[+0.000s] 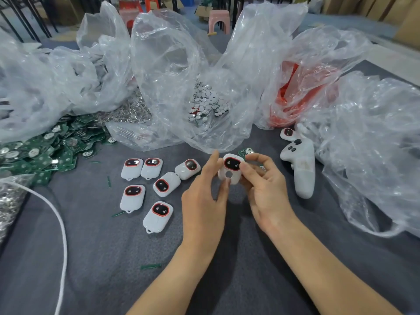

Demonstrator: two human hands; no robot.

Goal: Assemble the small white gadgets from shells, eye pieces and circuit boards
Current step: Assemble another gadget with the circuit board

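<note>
A white shell [230,170] with a red-rimmed black eye piece and a round hole sits between my hands above the grey table. My right hand [264,189] pinches its right side with thumb and fingers. My left hand [204,189] touches its left edge with nearly straight fingers. A green circuit board [246,152] lies just behind the shell. Several finished white gadgets [145,185] lie in a loose group to the left. A heap of green circuit boards [43,148] fills the far left.
Clear plastic bags crowd the back: one holds small white discs [208,102], another red parts [295,96], and metal key rings [122,112] spill at the left. A white game controller [300,164] lies right of my hands. A white cable [61,223] crosses the front left.
</note>
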